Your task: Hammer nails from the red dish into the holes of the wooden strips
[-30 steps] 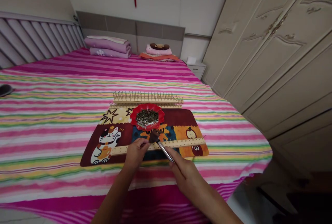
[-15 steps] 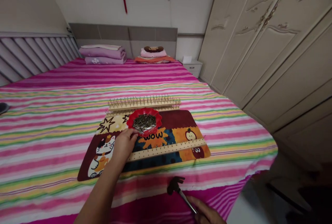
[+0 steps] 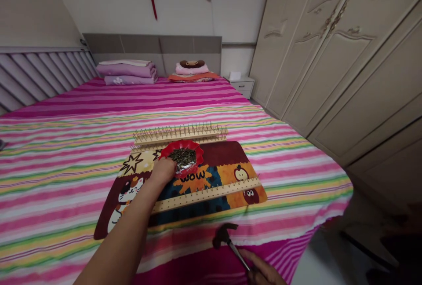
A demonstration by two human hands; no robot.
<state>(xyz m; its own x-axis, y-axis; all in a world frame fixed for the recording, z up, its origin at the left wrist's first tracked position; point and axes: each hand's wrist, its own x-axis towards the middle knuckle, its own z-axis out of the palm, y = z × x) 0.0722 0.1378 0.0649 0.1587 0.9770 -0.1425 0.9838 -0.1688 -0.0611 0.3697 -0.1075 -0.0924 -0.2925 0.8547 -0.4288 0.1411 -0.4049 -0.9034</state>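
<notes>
My left hand (image 3: 165,170) reaches over the left rim of a red scalloped bowl (image 3: 200,158); its fingers look bent inward, and their tips are hidden. Inside the bowl lies a heap of nails (image 3: 183,158). At the lower edge, my right hand (image 3: 262,269) grips a claw hammer (image 3: 227,237) by its shaft, the head pointing away from me above the bedspread. Between the hands, a pale wooden strip (image 3: 211,193) with rows of holes crosses a printed mat (image 3: 216,151); several nails stand in its far and right parts.
Behind the bowl are wooden strips (image 3: 181,137) bristling with upright nails. Everything rests on a bed with a striped bedspread (image 3: 293,157). Folded bedding (image 3: 128,73) lies by the headboard (image 3: 141,45). A wardrobe (image 3: 329,56) stands along the right side.
My left hand has moved forward from below the bowl's near left edge to over its rim. My right hand still holds the hammer in nearly the same place. The view has shifted slightly.
</notes>
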